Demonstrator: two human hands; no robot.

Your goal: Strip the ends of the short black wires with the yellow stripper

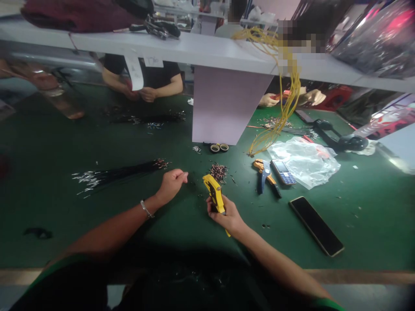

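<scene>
My right hand (231, 216) is wrapped round the handles of a yellow crimping tool (214, 192), its jaw end pointing up and away from me. Just beyond the tool's head lies a small pile of copper-coloured terminals (218, 172) on the green table. My left hand (172, 185) hovers left of the tool with thumb and fingers pinched together; whatever is between them is too small to make out. To its left lies a bundle of black wires (126, 172), with silvery ends at the left and coppery ends at the right.
Right of my right hand lie orange-and-blue pliers (265, 176), a keypad phone (283, 172), a clear plastic bag (308, 160) and a dark smartphone (316, 225). A pillar (223, 103) holds up a shelf (181, 45) with yellow wires (290, 95) hanging down. Co-workers' hands show across the table.
</scene>
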